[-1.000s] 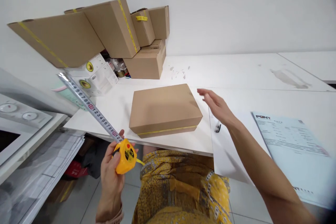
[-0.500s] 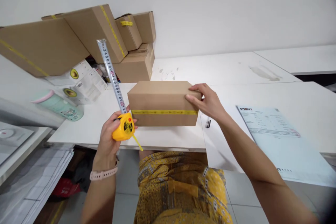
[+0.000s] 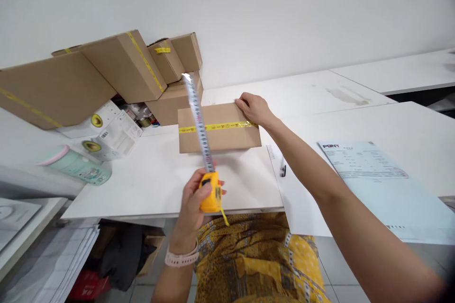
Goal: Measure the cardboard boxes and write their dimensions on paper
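My left hand (image 3: 195, 196), a pale pink band on its wrist, is closed around a yellow tape measure (image 3: 212, 199). The tape's silver blade (image 3: 199, 123) is drawn out, pointing up and away, and crosses in front of the left part of a small brown cardboard box (image 3: 227, 139). A strip of yellow printed packing tape (image 3: 222, 127) runs along that box. At its far right corner, my right hand (image 3: 254, 108) grips the box, its fingertips curled over the back edge. Whether the box rests fully on the table I cannot tell.
Several cardboard boxes (image 3: 121, 68) are stacked at the back left of the white table (image 3: 149, 175). A mint bottle (image 3: 78, 165) lies near white cartons with avocado pictures (image 3: 117, 135). To the right are a pen (image 3: 283, 170), a white sheet (image 3: 295, 199) and a pale blue document (image 3: 384, 189).
The box has been turned so its taped face shows more upward, and it sits further back. My left hand with the tape measure has moved right, in front of the box.
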{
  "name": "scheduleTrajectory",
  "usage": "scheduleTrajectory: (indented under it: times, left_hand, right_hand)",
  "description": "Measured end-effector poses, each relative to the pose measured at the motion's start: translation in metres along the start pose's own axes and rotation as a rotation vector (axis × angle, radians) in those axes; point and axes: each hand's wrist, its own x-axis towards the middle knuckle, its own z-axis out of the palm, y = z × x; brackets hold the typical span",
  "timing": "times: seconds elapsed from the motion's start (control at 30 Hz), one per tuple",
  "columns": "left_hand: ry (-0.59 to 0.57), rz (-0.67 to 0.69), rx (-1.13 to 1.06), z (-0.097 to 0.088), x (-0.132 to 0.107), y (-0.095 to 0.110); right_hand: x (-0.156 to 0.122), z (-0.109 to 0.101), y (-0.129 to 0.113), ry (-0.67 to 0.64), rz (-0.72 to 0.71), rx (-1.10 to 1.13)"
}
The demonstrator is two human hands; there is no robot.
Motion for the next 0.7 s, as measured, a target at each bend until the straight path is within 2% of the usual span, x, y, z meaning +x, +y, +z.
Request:
scheduleTrajectory:
  times: [0.07,0.17,0.37,0.7]
  left_hand:
    - [-0.071,-0.119,-0.026,0.01,0.001,-0.012]
    - [-0.104,-0.195,-0.023,0.018,0.004,-0.022]
    - [-0.088,-0.222,-0.033,0.019,0.002,-0.033]
    - [-0.08,-0.213,-0.014,0.015,0.005,-0.043]
  right_hand:
    - [-0.003,0.002,-0.001,0.02,-0.011,0.034]
    - [-0.006,0.005,-0.001,0.064,-0.077,0.039]
    - [-0.007,0.011,-0.002,0.091,-0.194,-0.052]
    - [-0.005,0.014,0.003,0.075,-0.279,-0.192]
